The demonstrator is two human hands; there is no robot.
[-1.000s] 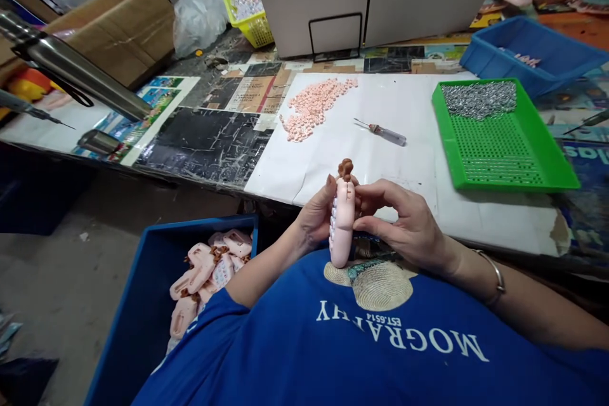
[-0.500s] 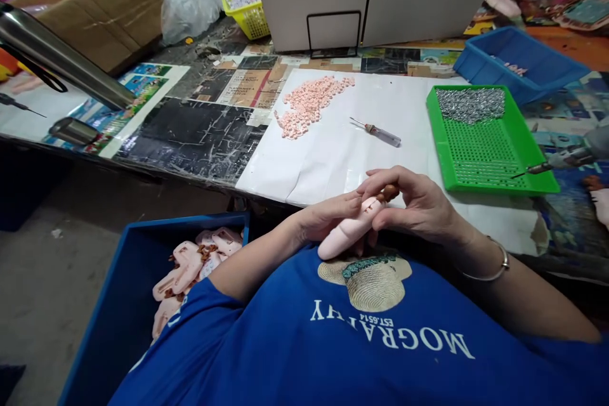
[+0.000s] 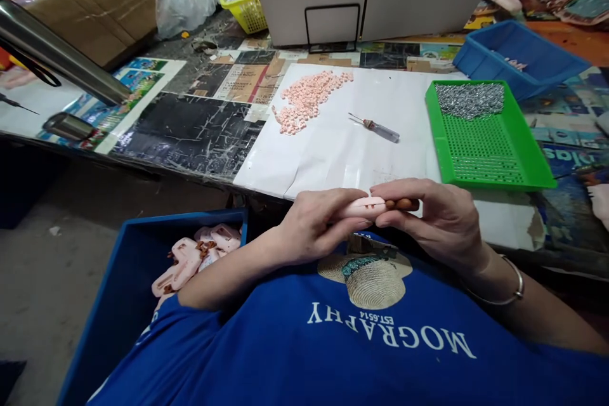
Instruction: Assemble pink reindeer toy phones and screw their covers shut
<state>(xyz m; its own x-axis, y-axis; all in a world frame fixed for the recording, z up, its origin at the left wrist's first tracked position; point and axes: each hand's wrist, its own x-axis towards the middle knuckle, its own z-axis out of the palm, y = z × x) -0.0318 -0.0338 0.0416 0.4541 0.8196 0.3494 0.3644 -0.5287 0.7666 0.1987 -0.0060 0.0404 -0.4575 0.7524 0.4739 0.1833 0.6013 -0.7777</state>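
Between my two hands lies a pale pink plastic part (image 3: 365,206) with brown knobs at its right end and small slots along its edge. My left hand (image 3: 321,221) wraps round its left end, thumb below and fingers above. My right hand (image 3: 435,216) pinches the other end by the brown knobs, a bangle on its wrist. Both hands are closed, just in front of the table edge. Beyond them, a screwdriver (image 3: 380,131) with a clear handle rests on the white sheet (image 3: 328,158), near a heap of small pink pieces (image 3: 309,100).
At right stand a green tray (image 3: 499,158) with silver screws and a blue bin (image 3: 523,73). A power driver's bit shows at the right edge. Lower left, a blue crate (image 3: 124,266) holds similar pink parts. A steel flask (image 3: 66,54) and yellow basket (image 3: 247,11) stand farther back.
The pink part has turned from slanting to nearly level. My left hand has closed round its left end, and my right hand has shifted a little to the right.
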